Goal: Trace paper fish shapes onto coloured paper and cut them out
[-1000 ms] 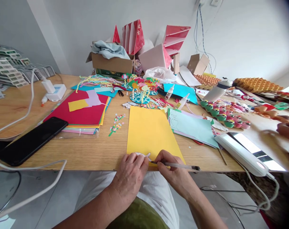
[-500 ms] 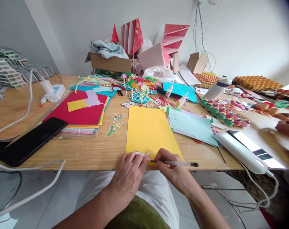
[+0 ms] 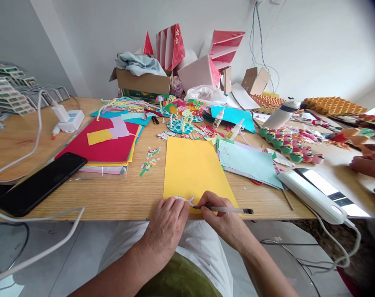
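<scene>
A sheet of yellow paper [image 3: 193,165] lies in front of me, reaching to the table's near edge. On its lower end lies a small white paper fish [image 3: 184,199], its tail pointing right and its lower part hidden. My left hand [image 3: 169,218] presses the fish down onto the sheet, fingers bent and close together. With my right hand [image 3: 220,214] I pinch a pen [image 3: 233,210] with a pale, see-through barrel and a dark end. The pen slants low to the right, its tip at the fish's tail.
Left lie stacked coloured sheets [image 3: 104,150] and a black phone [image 3: 41,183]. Right are light blue paper [image 3: 252,163], a white device [image 3: 312,198] with a cable, and another person's hand [image 3: 368,165]. Paper fish decorations [image 3: 181,115] and glue bottles [image 3: 218,119] stand behind.
My right hand and the pen have shifted slightly left along the fish's tail. My left hand stays in place. The other person's hand at the right has come further into view.
</scene>
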The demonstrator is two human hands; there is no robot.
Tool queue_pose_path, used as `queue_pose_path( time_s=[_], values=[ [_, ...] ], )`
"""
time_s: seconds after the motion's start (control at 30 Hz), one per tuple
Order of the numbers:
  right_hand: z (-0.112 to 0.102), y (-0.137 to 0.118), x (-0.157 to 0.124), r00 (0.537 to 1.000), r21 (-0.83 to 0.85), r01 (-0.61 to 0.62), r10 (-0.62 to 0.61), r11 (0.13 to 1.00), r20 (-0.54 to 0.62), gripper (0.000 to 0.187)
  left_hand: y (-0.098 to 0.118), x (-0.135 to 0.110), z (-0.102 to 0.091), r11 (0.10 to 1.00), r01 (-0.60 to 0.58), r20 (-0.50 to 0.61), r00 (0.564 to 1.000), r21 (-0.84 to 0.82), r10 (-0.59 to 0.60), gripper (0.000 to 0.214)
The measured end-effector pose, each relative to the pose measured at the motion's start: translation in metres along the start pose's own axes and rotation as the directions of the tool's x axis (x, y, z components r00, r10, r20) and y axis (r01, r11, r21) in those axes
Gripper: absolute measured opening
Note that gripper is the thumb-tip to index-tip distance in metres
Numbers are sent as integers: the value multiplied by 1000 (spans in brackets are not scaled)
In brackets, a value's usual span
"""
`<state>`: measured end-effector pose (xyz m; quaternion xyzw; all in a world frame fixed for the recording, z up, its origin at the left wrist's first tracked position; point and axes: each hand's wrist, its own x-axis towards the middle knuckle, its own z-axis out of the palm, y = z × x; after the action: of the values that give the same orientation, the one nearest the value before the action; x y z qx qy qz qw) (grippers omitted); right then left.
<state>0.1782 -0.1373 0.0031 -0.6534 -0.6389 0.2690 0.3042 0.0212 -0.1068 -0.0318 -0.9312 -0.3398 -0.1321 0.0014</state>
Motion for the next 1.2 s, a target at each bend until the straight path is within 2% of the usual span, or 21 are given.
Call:
queue_pose_path(
  time_s=[0.63,1.2],
  values=[
    [7,-3,9,1000,38,-6,6,999,-9,10,-2,1,-4,999,-1,34,999,-41,2,17],
    [-7,2,-3,999,12,-33,32,999,13,12,-2,0,-7,997,19,13,1000,-79,-18,17]
  ],
)
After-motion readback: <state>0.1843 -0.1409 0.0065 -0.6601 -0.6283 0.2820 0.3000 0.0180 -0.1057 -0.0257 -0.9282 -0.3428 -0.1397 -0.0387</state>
